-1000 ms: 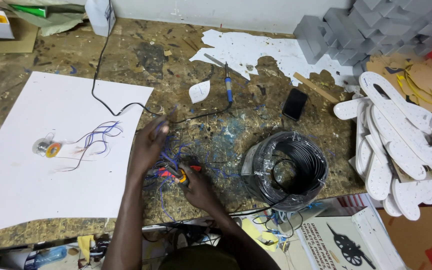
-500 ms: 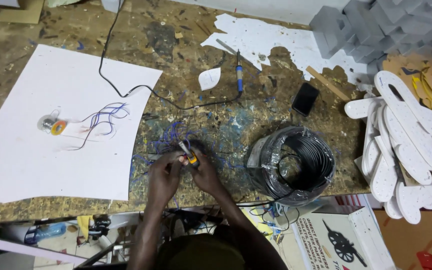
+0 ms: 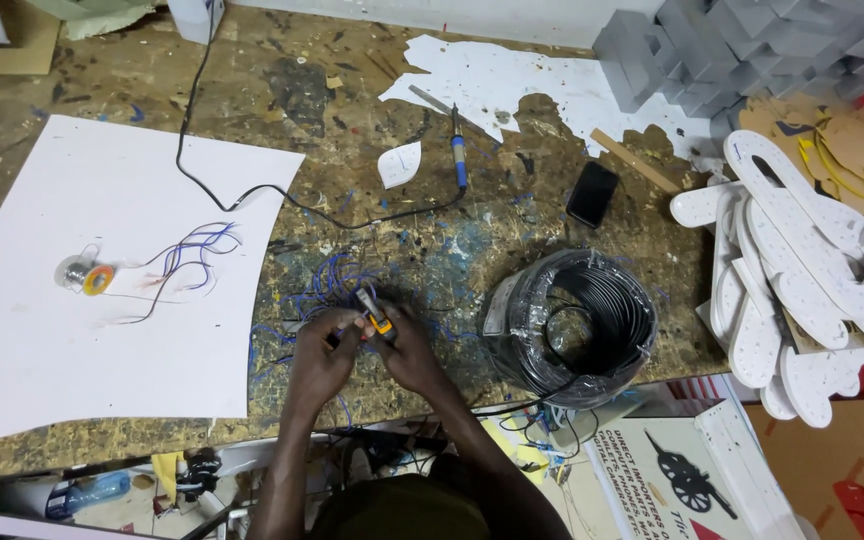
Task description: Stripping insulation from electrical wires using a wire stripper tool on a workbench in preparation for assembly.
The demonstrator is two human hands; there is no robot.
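Both hands meet over the table [image 3: 152,420]: the right hand [image 3: 414,352] has a closed grip on an orange-handled tool [image 3: 376,318], the left hand [image 3: 320,352] pinches blue wires [image 3: 337,278].

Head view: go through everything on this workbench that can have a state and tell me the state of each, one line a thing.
Left hand: closed on thin blue wires.
Right hand: gripping an orange-handled tool.
Blue wires: loose, tangled on the table.
Black cable coil: wound, wrapped, lying flat.
Soldering iron: lying unheld.
Phone: screen dark.
Solder spool: on the white sheet.
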